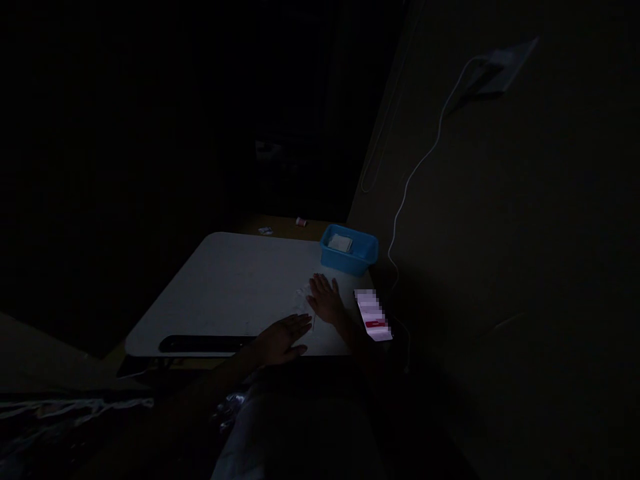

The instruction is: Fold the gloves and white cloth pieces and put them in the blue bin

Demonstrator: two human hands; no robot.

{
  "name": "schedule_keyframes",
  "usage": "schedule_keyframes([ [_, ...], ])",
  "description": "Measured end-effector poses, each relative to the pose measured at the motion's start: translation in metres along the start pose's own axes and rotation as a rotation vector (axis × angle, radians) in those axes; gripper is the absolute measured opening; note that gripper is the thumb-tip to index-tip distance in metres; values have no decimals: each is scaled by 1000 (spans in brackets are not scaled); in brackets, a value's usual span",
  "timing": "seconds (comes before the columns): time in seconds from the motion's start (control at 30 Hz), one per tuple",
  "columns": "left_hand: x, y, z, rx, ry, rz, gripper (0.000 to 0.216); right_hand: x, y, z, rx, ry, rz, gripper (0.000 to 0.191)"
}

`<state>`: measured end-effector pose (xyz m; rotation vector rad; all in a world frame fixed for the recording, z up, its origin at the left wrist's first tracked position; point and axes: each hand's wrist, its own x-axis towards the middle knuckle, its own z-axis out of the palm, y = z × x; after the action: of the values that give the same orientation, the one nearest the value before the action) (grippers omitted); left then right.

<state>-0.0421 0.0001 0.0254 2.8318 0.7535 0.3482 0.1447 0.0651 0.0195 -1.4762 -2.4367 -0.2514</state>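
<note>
In dim light, my left hand rests at the near edge of a white table, palm down with its fingers stretched to the right. My right hand lies flat a little farther off, fingers spread and pointing away from me. Neither hand grips anything. Between and just beyond them is a pale, crinkled, see-through patch, perhaps thin plastic; the darkness hides its kind. A thin, light line, possibly a small stick, shows between the hands.
A blue plastic basket with white packets stands at the table's far right corner. A lit phone lies at the right edge. A white cable hangs from the wall outlet. A black slot runs along the near edge.
</note>
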Motion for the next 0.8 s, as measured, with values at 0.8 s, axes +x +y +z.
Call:
schedule_keyframes([
  [0.8,-2,3,3,-69,24,74,53,21,-1,-1,47,32,62,57],
])
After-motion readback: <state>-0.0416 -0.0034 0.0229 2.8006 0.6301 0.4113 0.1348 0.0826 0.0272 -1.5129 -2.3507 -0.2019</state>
